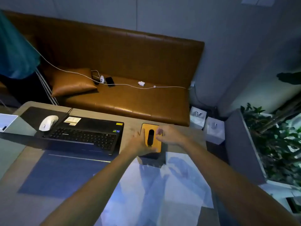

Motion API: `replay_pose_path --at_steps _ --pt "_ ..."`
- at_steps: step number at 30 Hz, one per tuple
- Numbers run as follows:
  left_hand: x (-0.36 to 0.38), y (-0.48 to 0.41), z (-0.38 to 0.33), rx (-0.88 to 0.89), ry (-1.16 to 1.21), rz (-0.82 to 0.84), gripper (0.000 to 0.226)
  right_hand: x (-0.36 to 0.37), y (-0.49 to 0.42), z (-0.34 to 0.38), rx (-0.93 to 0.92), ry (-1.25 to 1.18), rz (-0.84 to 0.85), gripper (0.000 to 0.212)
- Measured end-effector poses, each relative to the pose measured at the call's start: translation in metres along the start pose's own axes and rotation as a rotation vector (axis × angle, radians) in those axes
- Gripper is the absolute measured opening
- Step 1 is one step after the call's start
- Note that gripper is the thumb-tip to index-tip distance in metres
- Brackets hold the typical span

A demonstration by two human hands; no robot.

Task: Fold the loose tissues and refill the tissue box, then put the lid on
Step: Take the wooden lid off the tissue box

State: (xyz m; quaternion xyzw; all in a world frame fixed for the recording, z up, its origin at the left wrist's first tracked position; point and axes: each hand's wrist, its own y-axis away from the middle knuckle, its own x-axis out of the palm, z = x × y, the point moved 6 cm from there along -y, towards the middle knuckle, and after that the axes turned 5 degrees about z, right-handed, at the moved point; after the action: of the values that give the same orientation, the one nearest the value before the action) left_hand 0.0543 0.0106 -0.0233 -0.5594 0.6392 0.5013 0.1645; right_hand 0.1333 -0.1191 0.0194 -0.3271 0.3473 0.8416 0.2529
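Observation:
A dark tissue box [150,156] stands on the wooden table [130,129], with an orange-brown lid [151,128] on top that has a black oval slot. My left hand [140,141] lies on the lid's left side, its fingers reaching along the left edge. My right hand [168,135] holds the lid's right edge with curled fingers. Several loose white tissues [162,185] lie spread flat on the table in front of the box, between and under my forearms.
An open black laptop [84,136] sits left of the box, with a white mouse [48,122] on a dark pad. A brown bench [130,98] with a cushion, phone and charger cable lies behind. White tissue boxes [213,129] and a planter [268,144] stand right.

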Motion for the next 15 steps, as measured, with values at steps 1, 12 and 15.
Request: replay_pose_path --at_steps 1,12,15 --pt "0.008 -0.002 0.002 -0.021 -0.023 0.008 0.121 0.008 -0.006 0.0 0.018 0.033 0.022 0.009" --pt "0.061 -0.016 -0.001 -0.115 -0.081 -0.317 0.112 0.08 -0.045 -0.009 0.028 0.193 0.133 0.034" --pt "0.065 -0.026 -0.001 -0.153 -0.109 -0.321 0.112 0.081 -0.053 -0.012 0.026 0.16 0.149 0.037"
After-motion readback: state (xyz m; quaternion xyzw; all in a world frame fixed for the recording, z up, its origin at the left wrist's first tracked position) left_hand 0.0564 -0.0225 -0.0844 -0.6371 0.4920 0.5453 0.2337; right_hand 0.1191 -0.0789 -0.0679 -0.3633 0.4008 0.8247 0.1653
